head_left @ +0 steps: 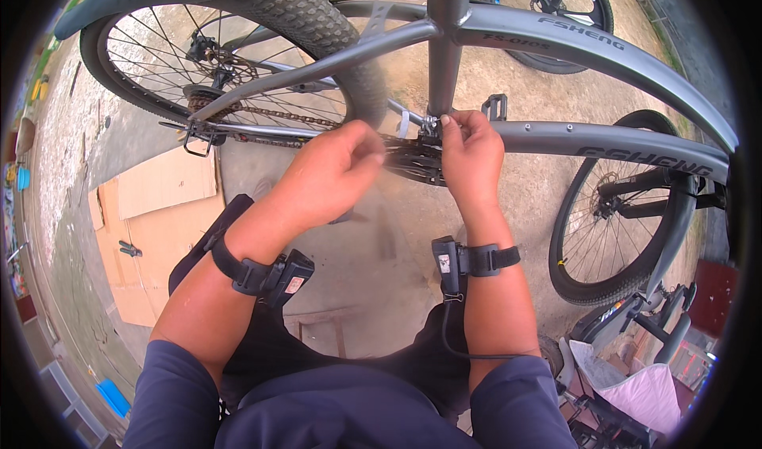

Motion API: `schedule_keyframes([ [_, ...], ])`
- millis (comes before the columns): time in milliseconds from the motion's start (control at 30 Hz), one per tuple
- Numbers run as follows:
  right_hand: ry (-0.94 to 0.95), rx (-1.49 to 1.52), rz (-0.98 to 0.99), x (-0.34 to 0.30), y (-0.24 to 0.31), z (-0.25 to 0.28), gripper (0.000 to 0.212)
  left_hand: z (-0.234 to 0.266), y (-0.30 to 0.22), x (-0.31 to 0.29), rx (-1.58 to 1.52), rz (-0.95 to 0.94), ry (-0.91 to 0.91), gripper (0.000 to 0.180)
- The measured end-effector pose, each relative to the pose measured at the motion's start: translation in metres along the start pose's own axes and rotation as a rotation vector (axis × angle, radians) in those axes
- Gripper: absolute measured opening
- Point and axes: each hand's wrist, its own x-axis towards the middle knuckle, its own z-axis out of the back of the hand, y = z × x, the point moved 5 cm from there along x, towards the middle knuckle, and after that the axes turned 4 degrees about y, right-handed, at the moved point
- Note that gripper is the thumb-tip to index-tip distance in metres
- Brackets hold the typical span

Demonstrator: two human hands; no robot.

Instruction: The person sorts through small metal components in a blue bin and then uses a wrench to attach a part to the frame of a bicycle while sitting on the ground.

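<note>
A grey bicycle frame [444, 68] spans the view in front of me. My right hand [474, 147] is closed, thumb and forefinger pinched beside the front derailleur [429, 129] at the foot of the seat tube; what lies between the fingertips is hidden. Just left of it, my left hand [349, 163] is near the chain and the chainrings [414, 163]. Its fingers look curled but are smeared by motion, so I cannot tell whether they hold anything. The chain [286, 117] runs back to the rear sprockets [202, 104] on the knobby rear wheel [298, 12], whose tyre is blurred near my left hand.
Flattened cardboard [159, 235] lies on the concrete at left, with a small dark-handled tool [129, 248] on it. A pedal [495, 107] sits beyond my right hand. The front wheel [611, 211] stands at right. Another bicycle's wheel [548, 20] is behind; a pink-white cloth [635, 385] lies lower right.
</note>
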Motion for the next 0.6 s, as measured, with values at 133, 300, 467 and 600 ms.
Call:
schedule_keyframes([
  [133, -0.045, -0.114, 0.093, -0.003, 0.004, 0.003, 0.017, -0.001, 0.000, 0.000, -0.012, 0.005, 0.006, 0.007],
  [300, -0.062, -0.220, 0.148, -0.007, 0.009, 0.006, 0.015, -0.002, 0.000, 0.001, -0.012, -0.002, 0.008, 0.007],
  [467, -0.068, -0.260, 0.163, -0.011, 0.009, 0.009, 0.013, -0.003, -0.005, 0.001, 0.054, 0.005, 0.003, 0.017],
  [600, -0.076, -0.300, 0.196, -0.012, 0.017, 0.014, 0.013, -0.011, -0.008, 0.002, 0.205, -0.077, 0.011, 0.036],
])
